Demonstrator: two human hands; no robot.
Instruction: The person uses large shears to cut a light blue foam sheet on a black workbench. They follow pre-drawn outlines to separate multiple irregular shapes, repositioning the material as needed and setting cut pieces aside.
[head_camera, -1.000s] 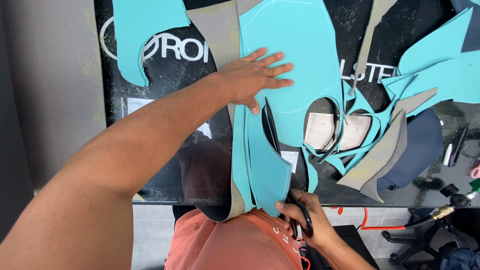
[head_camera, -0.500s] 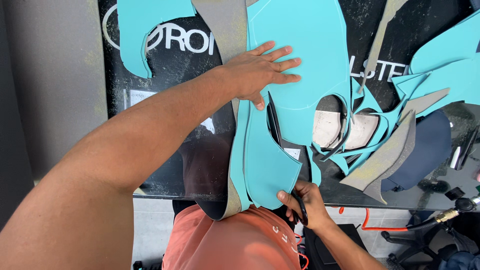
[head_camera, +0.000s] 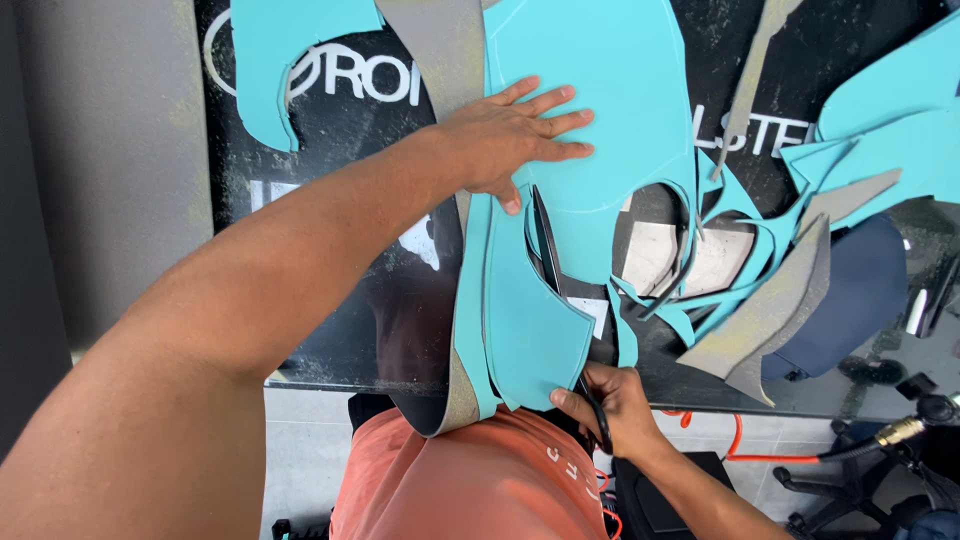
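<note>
A large turquoise sheet (head_camera: 590, 90) with a grey underside lies on the black table (head_camera: 330, 250). My left hand (head_camera: 515, 140) rests flat on it, fingers spread, pressing it down. My right hand (head_camera: 610, 405) at the table's front edge grips black scissors (head_camera: 550, 260), whose long blades run up into a cut in the sheet just below my left thumb. A cut turquoise flap (head_camera: 530, 330) hangs over the front edge beside the blades.
Turquoise offcuts (head_camera: 880, 130) and grey strips (head_camera: 770, 310) lie scattered at the right, over a dark blue piece (head_camera: 850, 300). Another turquoise piece (head_camera: 280, 50) sits at the back left. An air hose with a brass fitting (head_camera: 900, 430) hangs below the right edge.
My right hand has moved slightly up toward the table edge with the scissors. My left hand stays pressed on the sheet.
</note>
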